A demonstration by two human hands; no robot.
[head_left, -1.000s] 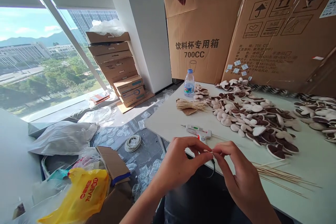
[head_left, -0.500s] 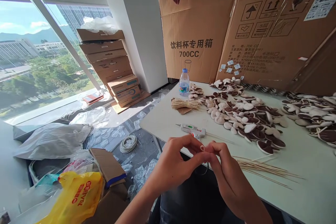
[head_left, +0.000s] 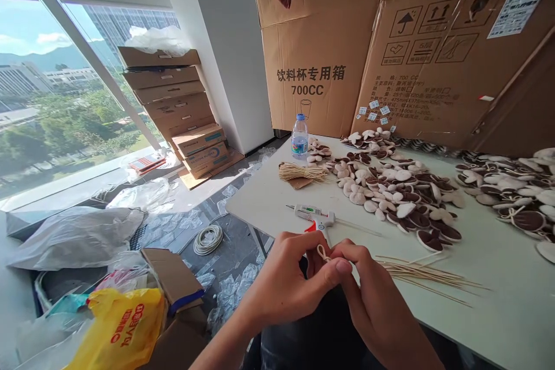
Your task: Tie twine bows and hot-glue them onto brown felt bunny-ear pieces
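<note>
— Item held?
— One small twine loop (head_left: 321, 252), pinched between both hands at the near edge of the surface (head_left: 498, 277). Left hand (head_left: 288, 277): fingers closed on the loop. Right hand (head_left: 373, 295): fingers closed on it too.
— Adjacent stock?
— Glue gun (head_left: 313, 215) just beyond the hands; thin sticks (head_left: 427, 277) to the right; brown and cream discs (head_left: 399, 196) farther back; water bottle (head_left: 299, 137) at the far left corner.

We face a sunlit room. At ten o'clock a tall window (head_left: 52, 98) shows trees and towers. A white pillar (head_left: 217, 40) rises at twelve, flat boxes (head_left: 173, 104) stacked beside it. Large cardboard cartons (head_left: 390, 52) wall off one to two o'clock. A pale table (head_left: 498, 277) fills four o'clock; grey floor (head_left: 203, 202) lies centre-left.
</note>
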